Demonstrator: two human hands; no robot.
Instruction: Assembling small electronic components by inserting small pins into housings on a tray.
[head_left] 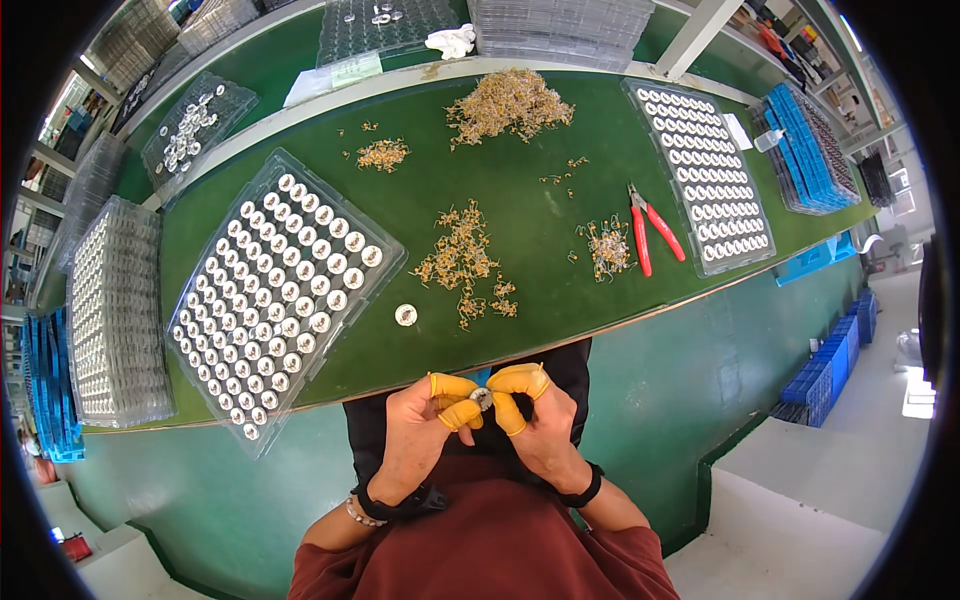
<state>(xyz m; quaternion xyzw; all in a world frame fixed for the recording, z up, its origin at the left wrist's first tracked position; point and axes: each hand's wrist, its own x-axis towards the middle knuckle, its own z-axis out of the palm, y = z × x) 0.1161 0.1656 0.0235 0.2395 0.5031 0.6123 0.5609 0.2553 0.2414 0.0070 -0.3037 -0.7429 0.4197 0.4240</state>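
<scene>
Over my lap, just off the table's near edge, both hands meet around a small round metallic-looking piece (482,398). My left hand (425,420) pinches it from the left, and my right hand (540,415) pinches it from the right. Yellow finger cots cover the thumbs and some fingertips. The fingers hide much of the piece. One white round disc (405,315) lies alone on the green table (350,370) ahead of my left hand. Beyond my hands is a loose pile of small wire-legged components (458,250), orange and silver.
A clear tray (390,250) of white discs sits at left, another tray (705,170) at right. Red-handled pliers (655,230) lie beside a small component heap (608,248). A larger heap (510,103) is at the back. Stacked trays (115,310) stand far left, blue trays (800,150) far right.
</scene>
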